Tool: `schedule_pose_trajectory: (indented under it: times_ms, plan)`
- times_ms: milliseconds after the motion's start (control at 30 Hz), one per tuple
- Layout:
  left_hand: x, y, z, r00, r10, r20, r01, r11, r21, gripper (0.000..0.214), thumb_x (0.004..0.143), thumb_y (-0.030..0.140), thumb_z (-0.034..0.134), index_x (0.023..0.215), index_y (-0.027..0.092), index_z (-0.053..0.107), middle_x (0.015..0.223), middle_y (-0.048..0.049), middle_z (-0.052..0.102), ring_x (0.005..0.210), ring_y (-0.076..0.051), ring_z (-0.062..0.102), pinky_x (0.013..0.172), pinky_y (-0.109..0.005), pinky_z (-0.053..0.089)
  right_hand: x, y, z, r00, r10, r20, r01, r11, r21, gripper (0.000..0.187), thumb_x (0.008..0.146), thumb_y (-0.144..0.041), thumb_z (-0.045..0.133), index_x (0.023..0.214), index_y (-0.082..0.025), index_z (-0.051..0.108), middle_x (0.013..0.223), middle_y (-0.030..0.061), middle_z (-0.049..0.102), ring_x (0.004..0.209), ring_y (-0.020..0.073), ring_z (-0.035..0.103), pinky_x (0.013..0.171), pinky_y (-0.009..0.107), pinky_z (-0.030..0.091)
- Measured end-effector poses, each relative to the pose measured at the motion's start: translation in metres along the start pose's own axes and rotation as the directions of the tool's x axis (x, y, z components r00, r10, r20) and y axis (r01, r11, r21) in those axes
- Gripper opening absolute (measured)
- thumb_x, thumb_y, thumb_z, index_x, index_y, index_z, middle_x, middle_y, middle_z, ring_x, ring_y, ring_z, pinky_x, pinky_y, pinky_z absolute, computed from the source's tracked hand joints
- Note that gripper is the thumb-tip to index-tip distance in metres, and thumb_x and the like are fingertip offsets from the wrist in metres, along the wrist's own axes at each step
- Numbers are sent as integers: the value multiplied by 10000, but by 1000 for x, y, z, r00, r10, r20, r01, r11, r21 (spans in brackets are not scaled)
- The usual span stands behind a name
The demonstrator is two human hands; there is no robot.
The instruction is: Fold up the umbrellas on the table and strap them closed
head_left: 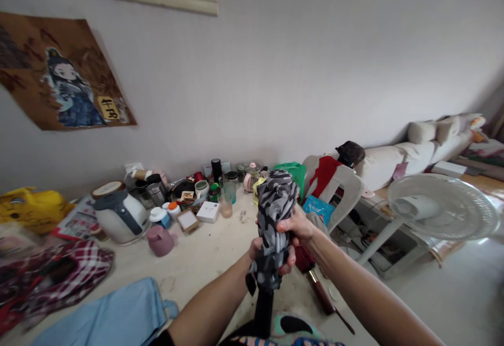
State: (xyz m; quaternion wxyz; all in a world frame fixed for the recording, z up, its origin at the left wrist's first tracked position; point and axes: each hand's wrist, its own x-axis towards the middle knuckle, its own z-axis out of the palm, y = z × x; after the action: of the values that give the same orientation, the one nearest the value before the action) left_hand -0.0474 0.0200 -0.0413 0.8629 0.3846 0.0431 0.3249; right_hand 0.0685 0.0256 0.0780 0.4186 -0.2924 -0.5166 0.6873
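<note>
A folded umbrella point(275, 201) in grey and black camouflage cloth stands nearly upright in front of me, its black handle point(263, 309) pointing down toward my body. My left hand point(256, 249) is wrapped around the lower part of the cloth, with fingertips showing on the far right side. Higher up, my right hand point(300, 226) grips the cloth from the right, thumb pressed on the front. A loose strap end hangs at the lower left of the cloth. Behind my right forearm, a dark red umbrella point(321, 291) with a brown handle lies on the table point(212, 262).
To the left are an electric kettle point(122, 215), a pink jug point(160, 241), a blue bag point(106, 314) and checked cloth point(86, 264). Bottles, cups and a white box point(208, 212) crowd the wall side. A white chair point(348, 194) and a fan point(441, 207) stand to the right.
</note>
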Motion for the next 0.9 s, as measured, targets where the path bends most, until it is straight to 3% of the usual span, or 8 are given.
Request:
schedule_pose_trajectory:
  times_ms: [133, 367, 467, 533, 567, 667, 733, 900]
  plan:
    - [-8, 9, 4, 993, -95, 70, 98, 994, -43, 684, 452, 538, 738, 997, 135, 648, 725, -83, 669, 487, -154, 540, 466, -265, 366, -5, -4, 6, 989, -23, -144, 24, 1000, 10, 514, 394, -263, 848, 865, -183, 657, 804, 44, 698, 689, 207, 637, 595, 316, 555]
    - [-13, 24, 36, 920, -121, -373, 163, 983, 83, 524, 621, 548, 737, 845, 83, 644, 734, -93, 651, 647, -182, 604, 620, -277, 447, -4, 1, 0, 898, -33, -440, 74, 994, 77, 408, 420, -188, 793, 793, -181, 628, 719, -9, 663, 582, 157, 578, 585, 319, 528]
    - [-19, 37, 50, 721, 290, -630, 6, 906, 423, 489, 699, 556, 723, 914, 129, 619, 828, -70, 634, 736, -174, 576, 656, -259, 433, 3, 3, -17, 854, -29, -519, 59, 997, 41, 376, 412, -170, 772, 751, -169, 610, 688, -3, 660, 574, 165, 577, 597, 332, 515]
    - [-25, 43, 62, 530, 595, -605, -41, 730, 682, 421, 762, 532, 684, 960, 168, 609, 918, -71, 624, 849, -190, 565, 739, -269, 440, 7, 6, -27, 824, -93, -559, 77, 996, -53, 366, 421, -160, 763, 747, -169, 597, 691, 1, 662, 599, 169, 580, 613, 328, 509]
    - [-27, 45, 68, 501, 688, -525, -29, 619, 784, 383, 784, 502, 673, 983, 181, 613, 967, -80, 622, 914, -206, 557, 802, -285, 436, 9, 8, -31, 811, -141, -568, 93, 989, -113, 367, 429, -157, 758, 756, -169, 593, 700, 3, 664, 618, 172, 584, 624, 327, 507]
    - [-30, 45, 83, 708, 660, -252, 51, 308, 950, 374, 724, 409, 749, 1016, 194, 656, 1019, -99, 629, 975, -256, 536, 903, -336, 391, 11, 17, -37, 791, -245, -561, 117, 960, -254, 395, 454, -175, 753, 816, -163, 596, 743, 14, 676, 679, 186, 604, 659, 329, 506]
    - [-28, 42, 86, 813, 531, -240, 155, 201, 967, 275, 691, 338, 769, 904, 188, 681, 885, -67, 637, 855, -239, 537, 824, -322, 393, 11, 23, -38, 788, -259, -559, 106, 951, -290, 455, 459, -194, 758, 884, -157, 600, 782, 22, 685, 709, 193, 615, 680, 333, 509]
    - [-29, 60, 79, 905, 282, -319, 220, 331, 917, 225, 786, 343, 634, 667, 152, 621, 578, 24, 482, 568, -115, 406, 576, -234, 311, 9, 27, -42, 783, -265, -563, 89, 943, -321, 593, 462, -188, 778, 1020, -171, 577, 860, 16, 687, 760, 190, 618, 713, 326, 511]
